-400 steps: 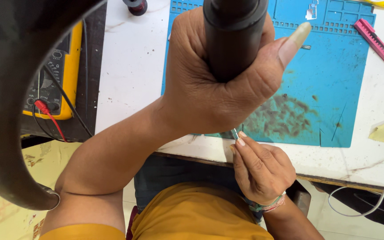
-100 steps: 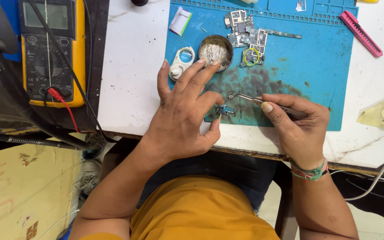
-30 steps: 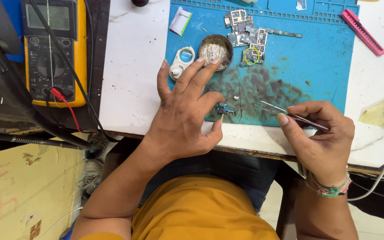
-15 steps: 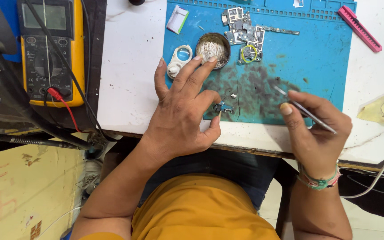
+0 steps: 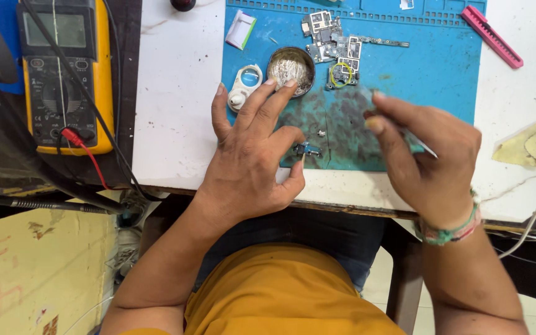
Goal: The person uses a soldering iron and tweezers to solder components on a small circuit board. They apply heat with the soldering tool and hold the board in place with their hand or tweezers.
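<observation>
I see the white desk [image 5: 175,93] first, with a blue mat [image 5: 442,68] laid on its middle. To the left sits a yellow meter [image 5: 63,74] with red and black leads. My left hand [image 5: 252,164] lies flat on the mat's near edge, fingers spread and holding nothing, thumb tip just beside a small dark part [image 5: 307,149] on the stained patch of mat. My right hand [image 5: 426,158] hovers over the mat to the right of that part, fingers pinched round thin metal tweezers [image 5: 420,144] whose tips are blurred. Beyond my left fingertips stands a round tin [image 5: 290,65] of pale wire wool, with a white oval case [image 5: 245,84] just left of it. Circuit boards [image 5: 336,46] lie behind the tin, one bearing a yellow ring. A pink strip [image 5: 491,36] lies at the mat's far right corner.
</observation>
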